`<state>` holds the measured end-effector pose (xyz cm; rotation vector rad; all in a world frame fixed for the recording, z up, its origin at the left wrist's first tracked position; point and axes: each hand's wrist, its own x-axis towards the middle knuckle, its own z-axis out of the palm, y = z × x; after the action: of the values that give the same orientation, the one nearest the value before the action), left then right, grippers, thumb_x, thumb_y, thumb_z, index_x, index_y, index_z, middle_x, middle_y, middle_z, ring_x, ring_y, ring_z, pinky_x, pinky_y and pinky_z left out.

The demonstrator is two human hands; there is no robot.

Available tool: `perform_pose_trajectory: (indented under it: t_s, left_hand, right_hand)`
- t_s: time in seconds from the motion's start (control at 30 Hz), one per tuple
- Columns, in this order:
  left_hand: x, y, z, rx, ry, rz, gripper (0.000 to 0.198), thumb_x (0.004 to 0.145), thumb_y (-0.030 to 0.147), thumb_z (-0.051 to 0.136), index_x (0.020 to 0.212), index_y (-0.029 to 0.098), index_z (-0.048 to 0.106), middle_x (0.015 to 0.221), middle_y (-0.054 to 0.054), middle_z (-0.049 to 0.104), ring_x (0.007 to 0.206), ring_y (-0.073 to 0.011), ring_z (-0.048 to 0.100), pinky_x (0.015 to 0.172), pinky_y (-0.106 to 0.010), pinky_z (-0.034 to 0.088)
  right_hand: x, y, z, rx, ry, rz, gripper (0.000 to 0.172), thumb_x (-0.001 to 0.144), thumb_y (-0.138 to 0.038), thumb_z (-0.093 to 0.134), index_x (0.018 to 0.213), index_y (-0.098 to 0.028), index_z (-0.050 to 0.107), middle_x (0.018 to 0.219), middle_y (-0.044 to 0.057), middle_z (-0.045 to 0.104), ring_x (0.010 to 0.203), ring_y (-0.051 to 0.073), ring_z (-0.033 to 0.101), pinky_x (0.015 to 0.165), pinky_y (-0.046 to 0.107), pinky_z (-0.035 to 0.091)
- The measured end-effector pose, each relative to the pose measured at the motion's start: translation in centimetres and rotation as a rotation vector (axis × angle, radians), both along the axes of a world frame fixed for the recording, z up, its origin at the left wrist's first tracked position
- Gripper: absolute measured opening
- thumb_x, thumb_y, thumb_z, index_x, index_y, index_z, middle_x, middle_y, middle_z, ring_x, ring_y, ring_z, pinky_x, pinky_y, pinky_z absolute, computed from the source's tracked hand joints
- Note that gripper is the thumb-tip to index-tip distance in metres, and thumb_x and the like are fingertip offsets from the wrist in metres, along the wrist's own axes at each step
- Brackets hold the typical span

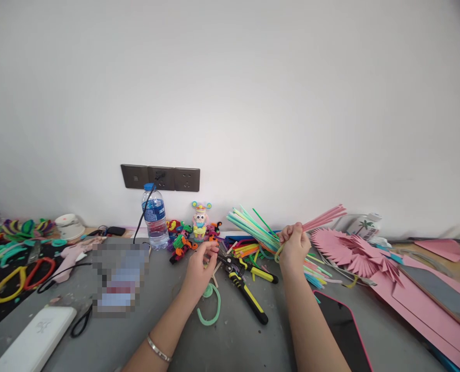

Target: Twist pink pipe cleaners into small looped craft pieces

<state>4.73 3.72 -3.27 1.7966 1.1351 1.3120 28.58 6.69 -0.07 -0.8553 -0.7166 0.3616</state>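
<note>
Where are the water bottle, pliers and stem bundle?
water bottle [154, 212], head view, on its blue label.
pliers [248, 296], head view, on the nearer yellow-black handle.
stem bundle [253, 229], head view, on the green stems.

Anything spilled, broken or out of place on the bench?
Nothing spilled or broken. The water bottle stands upright, capped. Only clutter: loose pipe cleaners under the bundle in the right hand, pliers beside a bent green loop.

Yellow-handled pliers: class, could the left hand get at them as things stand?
Probably yes: the pliers lie on the table just beside the left hand, handles uncovered. The right hand, gripping the bundle of coloured sticks, is on their far side.
</note>
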Motion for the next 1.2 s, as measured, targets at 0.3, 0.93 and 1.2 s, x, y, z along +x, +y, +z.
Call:
perform_pose_trajectory:
  t_s: [0.3,0.93,1.2]
  left_hand:
    - [0.1,0.1,-0.4,0.041,0.066,-0.033,0.017,0.085,0.02,0.047,0.093,0.02,0.062,0.091,-0.007,0.071,0.083,-0.0191,0.066,0.067,-0.028,0.05]
    - [0.1,-0.4,0.6,0.002,0.077,-0.058,0.018,0.088,0.025,0.046,0.087,0.021,0.064,0.08,-0.003,0.074,0.073,-0.019,0.068,0.066,-0.028,0.052]
    - [0.2,-0.6,0.3,0.004,0.002,-0.068,0.027,0.088,0.028,0.05,0.115,0.021,0.05,0.095,-0.007,0.069,0.083,-0.0186,0.064,0.072,-0.031,0.049]
  right_hand:
    - [-0.1,-0.5,0.3,-0.104,-0.185,-0.104,0.041,0.086,-0.048,0.052,0.061,-0.023,0.032,0.052,-0.009,0.031,0.046,0.009,0.03,0.047,0.025,0.027]
    - [-0.7,-2.1,1.8,-0.066,-0.206,-0.179,0.04,0.087,-0.054,0.049,0.066,-0.02,0.052,0.051,-0.006,0.037,0.044,0.011,0.032,0.044,0.027,0.021]
    - [0.1,-3.5,4.2,0.223,0.126,0.281,0.055,0.088,-0.041,0.05,0.046,-0.019,0.023,0.039,-0.01,0.016,0.034,0.006,0.014,0.039,0.023,0.022]
